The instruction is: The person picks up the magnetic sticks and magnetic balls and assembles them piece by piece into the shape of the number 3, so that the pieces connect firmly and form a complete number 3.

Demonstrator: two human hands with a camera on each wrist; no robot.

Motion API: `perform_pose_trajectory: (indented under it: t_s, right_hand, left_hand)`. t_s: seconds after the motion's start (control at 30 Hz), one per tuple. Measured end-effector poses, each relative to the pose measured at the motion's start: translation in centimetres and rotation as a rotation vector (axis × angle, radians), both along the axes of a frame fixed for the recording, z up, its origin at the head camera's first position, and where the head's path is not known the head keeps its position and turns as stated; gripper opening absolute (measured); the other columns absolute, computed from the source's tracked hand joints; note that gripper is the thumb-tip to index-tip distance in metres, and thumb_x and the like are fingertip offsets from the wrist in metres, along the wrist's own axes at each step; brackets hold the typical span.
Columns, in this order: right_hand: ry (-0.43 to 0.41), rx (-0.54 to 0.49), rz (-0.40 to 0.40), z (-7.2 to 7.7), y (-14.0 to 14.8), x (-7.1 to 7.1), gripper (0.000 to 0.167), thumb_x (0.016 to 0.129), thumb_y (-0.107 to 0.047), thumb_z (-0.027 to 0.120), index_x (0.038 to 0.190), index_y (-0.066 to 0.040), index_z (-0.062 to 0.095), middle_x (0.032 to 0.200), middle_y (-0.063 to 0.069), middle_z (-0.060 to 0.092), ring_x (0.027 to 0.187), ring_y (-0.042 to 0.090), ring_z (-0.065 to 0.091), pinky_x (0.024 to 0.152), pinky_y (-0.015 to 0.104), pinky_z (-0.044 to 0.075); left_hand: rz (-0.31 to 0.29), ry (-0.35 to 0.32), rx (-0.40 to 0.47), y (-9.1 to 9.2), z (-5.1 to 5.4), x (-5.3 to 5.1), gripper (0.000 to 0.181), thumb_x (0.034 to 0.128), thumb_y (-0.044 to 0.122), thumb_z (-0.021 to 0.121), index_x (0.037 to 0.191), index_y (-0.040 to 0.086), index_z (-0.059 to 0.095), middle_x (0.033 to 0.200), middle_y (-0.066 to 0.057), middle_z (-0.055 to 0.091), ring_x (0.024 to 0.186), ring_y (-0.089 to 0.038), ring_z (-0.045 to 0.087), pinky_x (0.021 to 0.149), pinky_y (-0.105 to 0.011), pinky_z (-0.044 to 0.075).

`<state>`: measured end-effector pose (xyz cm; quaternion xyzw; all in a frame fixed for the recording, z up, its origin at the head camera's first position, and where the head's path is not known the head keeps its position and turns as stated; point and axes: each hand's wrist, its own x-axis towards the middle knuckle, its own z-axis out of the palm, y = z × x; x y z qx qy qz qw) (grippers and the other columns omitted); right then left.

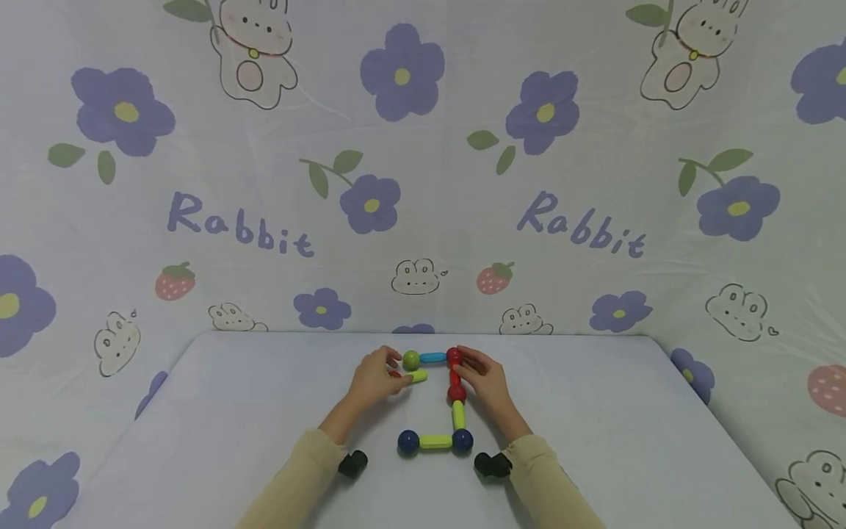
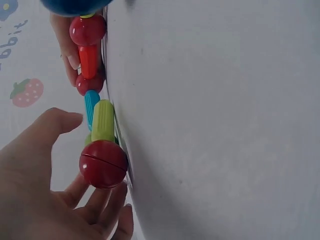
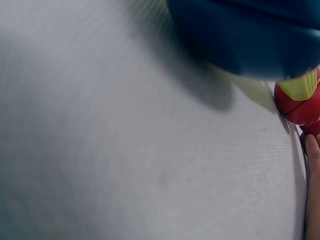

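Magnetic-style rods and balls form a chain on the table. A green ball (image 1: 411, 359) joins a blue rod (image 1: 433, 358), which meets a far red ball (image 1: 452, 355). From there a red rod (image 1: 454, 377) runs to a nearer red ball (image 1: 457, 394). My right hand (image 1: 490, 382) holds the far red ball, thumb by the red rod. Beside the green ball is my left hand (image 1: 375, 380), thumb raised apart and fingers around a loose piece: a yellow-green rod (image 2: 103, 120) with a red ball (image 2: 103, 164) on its end.
Nearer me, a yellow-green rod (image 1: 459, 416) leads to a dark blue ball (image 1: 463, 441). Another yellow-green rod (image 1: 436, 441) links it to a second dark blue ball (image 1: 408, 442). A patterned cloth (image 1: 423, 169) hangs behind the white table (image 1: 231, 411).
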<state>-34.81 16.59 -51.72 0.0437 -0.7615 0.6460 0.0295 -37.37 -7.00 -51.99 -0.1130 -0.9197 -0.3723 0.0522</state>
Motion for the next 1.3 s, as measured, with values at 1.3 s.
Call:
perform_pose_trajectory:
  t_s: [1.3]
  right_hand:
    - [-0.001, -0.012, -0.016, -0.3, 0.1, -0.2, 0.048, 0.091, -0.011, 0.067, 0.136, -0.003, 0.054, 0.142, 0.019, 0.053, 0.133, 0.033, 0.051, 0.105, 0.038, 0.043]
  left_hand:
    - [-0.063, 0.043, 0.055, -0.9, -1.1, 1.0, 0.023, 0.0806, 0.008, 0.074, 0.104, 0.008, 0.075, 0.104, -0.011, 0.071, 0.096, -0.023, 0.057, 0.082, -0.037, 0.051]
